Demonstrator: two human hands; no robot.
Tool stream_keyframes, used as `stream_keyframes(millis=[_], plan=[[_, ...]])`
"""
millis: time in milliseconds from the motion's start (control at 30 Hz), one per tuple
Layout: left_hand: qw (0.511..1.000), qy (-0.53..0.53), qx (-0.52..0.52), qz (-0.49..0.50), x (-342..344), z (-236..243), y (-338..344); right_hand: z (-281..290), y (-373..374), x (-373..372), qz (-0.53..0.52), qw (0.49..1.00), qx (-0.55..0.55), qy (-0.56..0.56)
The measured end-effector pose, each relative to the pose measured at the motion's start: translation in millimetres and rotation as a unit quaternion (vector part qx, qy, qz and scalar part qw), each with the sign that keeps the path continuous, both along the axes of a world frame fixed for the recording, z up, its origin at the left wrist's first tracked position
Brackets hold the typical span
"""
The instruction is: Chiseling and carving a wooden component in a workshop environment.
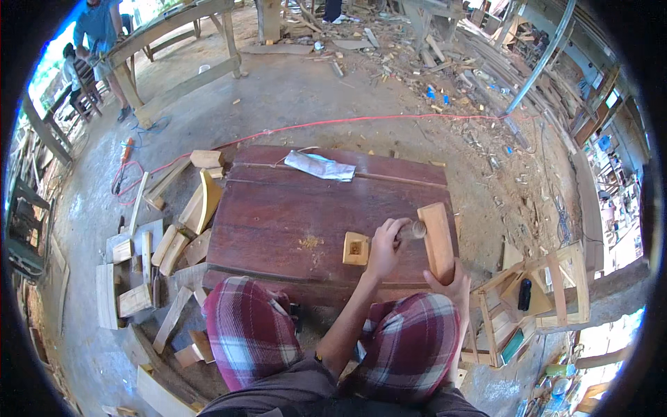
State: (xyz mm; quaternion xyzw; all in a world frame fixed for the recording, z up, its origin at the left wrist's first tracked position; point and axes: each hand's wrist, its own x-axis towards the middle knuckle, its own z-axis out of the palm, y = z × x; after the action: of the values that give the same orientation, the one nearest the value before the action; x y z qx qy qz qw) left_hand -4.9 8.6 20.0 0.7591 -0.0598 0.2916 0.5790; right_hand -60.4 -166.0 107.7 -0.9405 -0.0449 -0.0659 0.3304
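Note:
My left hand [388, 249] is closed on a small brownish thing with a round end [418, 229]; its kind is hard to make out. That end is close against the left side of a long wooden block [436, 240]. My right hand [453, 281] grips the block's near end, and the block stands tilted over the right part of a dark red wooden table [271, 208]. Left of my left hand, a small square wooden piece with a square hole [356, 248] rests on the tabletop. A crumpled pale sheet [319, 165] lies near the table's far edge.
Cut wood pieces [170, 250] crowd the floor at left. A wooden frame [556, 285] with a dark bottle-like object [524, 295] is at right. A red cord [333, 121] crosses the floor beyond the table. Another person [101, 31] stands by a workbench [174, 31] at far left.

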Motion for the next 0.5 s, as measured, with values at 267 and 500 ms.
stream_keyframes(millis=[267, 500], plan=[[0.991, 0.068, -0.097, -0.054, -4, -25, -20, -2, -6, -5, -0.001, 0.999, -0.022, 0.024], [0.998, 0.024, 0.01, -0.055, -4, 6, -15, -12, -20, 14, -0.061, 0.997, -0.051, 0.024]])
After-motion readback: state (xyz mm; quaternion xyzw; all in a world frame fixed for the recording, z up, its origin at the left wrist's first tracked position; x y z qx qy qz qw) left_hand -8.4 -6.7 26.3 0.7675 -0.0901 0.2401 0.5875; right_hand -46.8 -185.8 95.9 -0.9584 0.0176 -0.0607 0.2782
